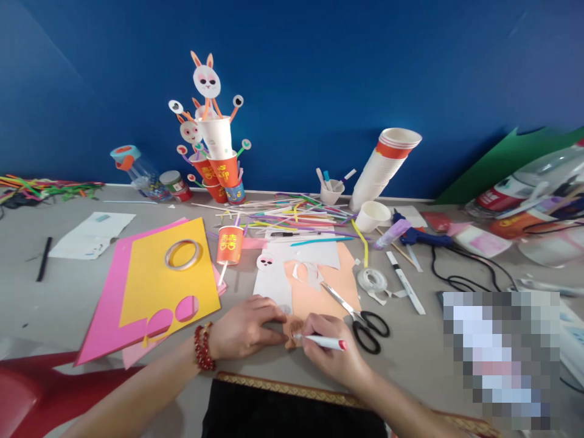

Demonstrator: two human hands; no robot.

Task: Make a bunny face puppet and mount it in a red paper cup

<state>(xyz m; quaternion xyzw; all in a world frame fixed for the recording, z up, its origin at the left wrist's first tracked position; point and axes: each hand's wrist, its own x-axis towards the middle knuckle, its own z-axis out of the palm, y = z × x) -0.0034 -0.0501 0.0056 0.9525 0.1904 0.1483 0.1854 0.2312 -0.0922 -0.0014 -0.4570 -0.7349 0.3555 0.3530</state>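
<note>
My right hand [331,350] is closed around a white marker [325,342] with a red end. Its tip rests on a small peach paper piece [294,331] that bears brownish marks. From the left, my left hand [249,328] lies with stretched fingers, its fingertips touching that piece's edge. Under and beyond the hands are white paper [271,292] and a larger peach sheet [319,304]. Black-handled scissors [360,319] lie partly on this sheet, right of my right hand. A round white paper face [265,262] sits on the white paper.
At left lie yellow card [141,267] and pink card [107,304] under a tape roll [181,254]. Behind are decorated rabbit cups [216,140], colourful pipe cleaners [292,210] and stacked paper cups [383,167]. To the right are clear tape [372,280], a glue gun [424,236] and a bottle [515,188].
</note>
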